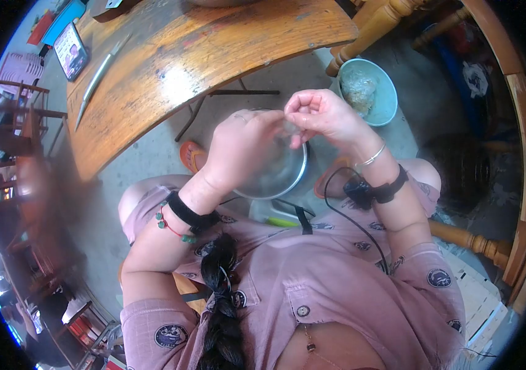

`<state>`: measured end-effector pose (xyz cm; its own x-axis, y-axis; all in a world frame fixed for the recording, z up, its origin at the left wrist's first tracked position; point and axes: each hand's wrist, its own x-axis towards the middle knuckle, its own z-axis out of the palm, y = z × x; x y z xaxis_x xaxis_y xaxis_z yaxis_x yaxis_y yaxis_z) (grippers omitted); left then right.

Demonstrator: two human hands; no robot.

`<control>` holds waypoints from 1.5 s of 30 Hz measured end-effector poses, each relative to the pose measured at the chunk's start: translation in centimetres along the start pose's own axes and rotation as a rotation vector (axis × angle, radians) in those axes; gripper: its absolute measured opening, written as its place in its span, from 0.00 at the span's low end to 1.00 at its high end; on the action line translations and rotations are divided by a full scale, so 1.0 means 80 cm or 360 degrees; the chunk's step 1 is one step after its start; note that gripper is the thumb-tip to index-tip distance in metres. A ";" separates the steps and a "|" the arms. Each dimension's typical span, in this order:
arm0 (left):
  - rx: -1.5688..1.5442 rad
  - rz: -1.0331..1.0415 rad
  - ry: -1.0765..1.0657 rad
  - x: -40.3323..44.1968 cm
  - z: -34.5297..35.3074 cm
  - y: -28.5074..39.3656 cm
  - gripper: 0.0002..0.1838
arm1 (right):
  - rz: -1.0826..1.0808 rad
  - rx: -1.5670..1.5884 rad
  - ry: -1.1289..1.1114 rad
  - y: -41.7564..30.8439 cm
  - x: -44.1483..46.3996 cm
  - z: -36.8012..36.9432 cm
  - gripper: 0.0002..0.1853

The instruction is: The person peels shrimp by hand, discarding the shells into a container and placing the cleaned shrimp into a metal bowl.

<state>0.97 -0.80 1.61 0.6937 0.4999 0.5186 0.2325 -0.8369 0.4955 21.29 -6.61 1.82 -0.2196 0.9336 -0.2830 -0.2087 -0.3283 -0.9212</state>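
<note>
My left hand (244,142) and my right hand (323,118) meet at the fingertips above a round metal basin (305,161) between my knees. The right thumb and forefinger are pinched together, with the other fingers curled. My left hand is closed too, its fingers partly smeared by motion and pressed close to the right fingertips. Something small and pale, perhaps translucent, shows between the hands, too blurred to name. The left hand and forearm hide much of the basin's inside.
Ahead stands a wooden table (213,46) bearing a propped phone (70,52) and a long thin knife-like object (101,75). A light-blue bucket (388,92) holding a clear plastic bag (359,86) is at the right. A black cable (361,227) hangs from my right wrist.
</note>
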 end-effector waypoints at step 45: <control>-0.0479 0.0071 -0.0291 0.005 -0.016 0.011 0.13 | 0.0093 -0.0099 -0.0489 -0.017 -0.016 -0.017 0.07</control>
<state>0.58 -1.07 3.13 0.8157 0.3932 0.4244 0.0069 -0.7401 0.6724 23.13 -7.13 3.10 -0.5094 0.8231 -0.2510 -0.1304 -0.3621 -0.9230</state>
